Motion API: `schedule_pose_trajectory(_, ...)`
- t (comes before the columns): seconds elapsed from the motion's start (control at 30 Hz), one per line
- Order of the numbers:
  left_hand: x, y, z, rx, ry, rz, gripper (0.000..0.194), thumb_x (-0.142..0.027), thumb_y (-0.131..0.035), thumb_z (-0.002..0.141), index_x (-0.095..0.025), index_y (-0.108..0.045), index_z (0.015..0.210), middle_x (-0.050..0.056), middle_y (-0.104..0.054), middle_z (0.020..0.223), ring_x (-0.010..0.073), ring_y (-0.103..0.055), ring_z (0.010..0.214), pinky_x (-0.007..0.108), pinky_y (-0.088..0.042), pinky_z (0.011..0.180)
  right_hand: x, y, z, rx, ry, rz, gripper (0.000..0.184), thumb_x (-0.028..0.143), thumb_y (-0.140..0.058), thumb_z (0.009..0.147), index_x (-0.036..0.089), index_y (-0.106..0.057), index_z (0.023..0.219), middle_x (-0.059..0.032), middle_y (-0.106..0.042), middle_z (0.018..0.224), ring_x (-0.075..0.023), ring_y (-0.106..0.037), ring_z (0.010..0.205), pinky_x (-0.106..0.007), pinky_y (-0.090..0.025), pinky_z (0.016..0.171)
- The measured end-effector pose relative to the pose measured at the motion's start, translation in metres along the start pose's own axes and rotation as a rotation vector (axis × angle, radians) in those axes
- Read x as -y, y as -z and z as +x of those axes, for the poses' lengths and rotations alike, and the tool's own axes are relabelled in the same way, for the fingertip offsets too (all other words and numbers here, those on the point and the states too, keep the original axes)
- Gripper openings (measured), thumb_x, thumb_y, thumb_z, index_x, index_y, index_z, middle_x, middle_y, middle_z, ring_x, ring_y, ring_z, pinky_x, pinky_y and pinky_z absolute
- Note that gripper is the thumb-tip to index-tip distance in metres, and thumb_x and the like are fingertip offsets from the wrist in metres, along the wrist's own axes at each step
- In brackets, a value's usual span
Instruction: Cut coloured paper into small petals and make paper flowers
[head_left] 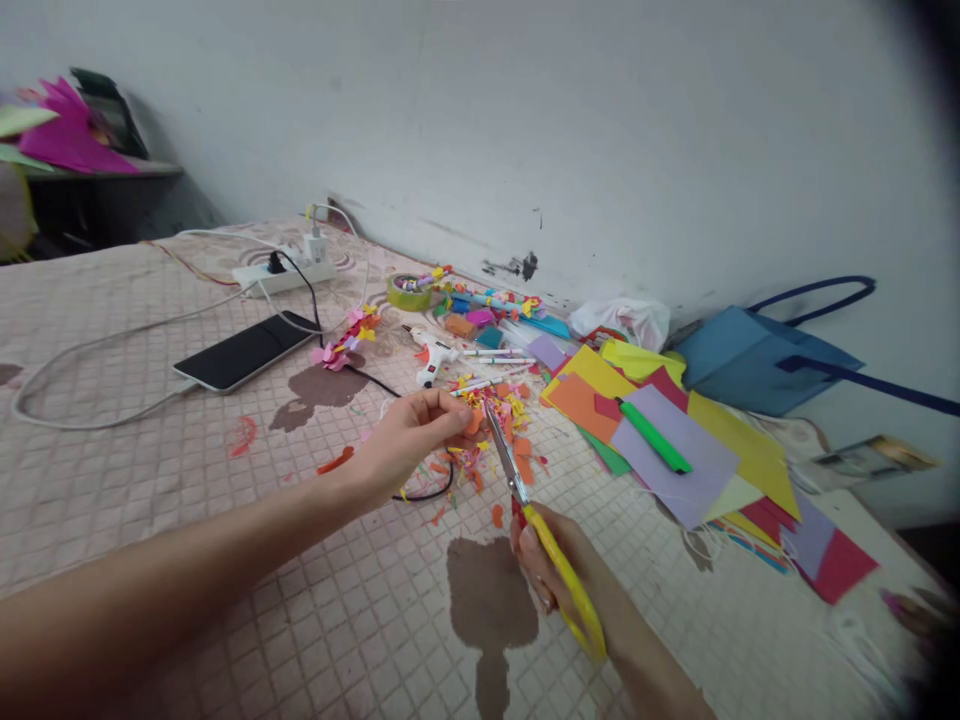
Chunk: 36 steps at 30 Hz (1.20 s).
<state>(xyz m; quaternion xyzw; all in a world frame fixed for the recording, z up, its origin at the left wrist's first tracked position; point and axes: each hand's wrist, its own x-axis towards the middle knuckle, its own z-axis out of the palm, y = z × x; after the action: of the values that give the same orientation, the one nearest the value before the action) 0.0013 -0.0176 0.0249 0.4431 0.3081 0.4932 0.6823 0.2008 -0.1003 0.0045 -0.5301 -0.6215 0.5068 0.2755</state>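
My left hand (pixel 420 430) pinches a small piece of orange paper (pixel 474 422) between thumb and fingertips. Wrapped round the yellow handle of a pair of scissors (pixel 564 570), my right hand (pixel 559 555) points the metal blades up toward that paper. The blade tips are close beside the orange piece; whether they touch it I cannot tell. Under and behind both hands lies a heap of small paper cuttings (pixel 517 408) in orange, yellow and pink. A white glue gun (pixel 431 358) rests just beyond my left hand.
Coloured sheets (pixel 675 450) with a green cutter (pixel 654 437) on top spread to the right, near a blue bag (pixel 765 360). At left are a phone (pixel 247 352) on a cable and a power strip (pixel 285 277). A tape roll (pixel 409 291) and decorated sticks (pixel 487 298) lie by the wall.
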Motion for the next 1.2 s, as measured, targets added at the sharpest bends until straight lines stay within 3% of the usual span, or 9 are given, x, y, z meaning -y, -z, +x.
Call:
schedule_pose_trajectory(0.33,-0.001,0.002,0.003,0.047,0.029,0.043,0.017,-0.027,-0.069,0.075,-0.014,-0.058,0.070,0.001,-0.064,0.073,0.0096,-0.061,0.066,0.025,-0.050,0.071,0.003,0.007,-0.003,-0.047,0.042,-0.157,0.032,0.049,-0.052,0.086,0.019,-0.047,0.075,0.0043,-0.041,0.062,-0.0080,-0.036,0.050,-0.020,-0.030,0.043)
schedule_pose_trajectory(0.7,-0.003,0.002,0.002,0.053,0.027,0.050,0.017,-0.028,-0.069,0.075,-0.014,-0.059,0.070,0.000,-0.063,0.073,0.0096,-0.060,0.066,0.025,-0.050,0.071,-0.006,0.008,0.000,-0.042,-0.001,-0.109,0.032,0.049,-0.051,0.085,0.020,-0.045,0.074,0.0056,-0.039,0.058,-0.0065,-0.032,0.044,-0.019,-0.028,0.038)
schedule_pose_trajectory(1.2,-0.007,0.001,0.001,0.054,0.023,0.097,0.016,-0.026,-0.066,0.076,-0.015,-0.058,0.069,0.000,-0.064,0.069,0.0087,-0.060,0.064,0.023,-0.049,0.068,-0.001,0.009,-0.001,-0.043,-0.005,-0.123,0.033,0.049,-0.056,0.082,0.020,-0.044,0.070,0.0067,-0.038,0.053,-0.0067,-0.031,0.042,-0.020,-0.026,0.038)
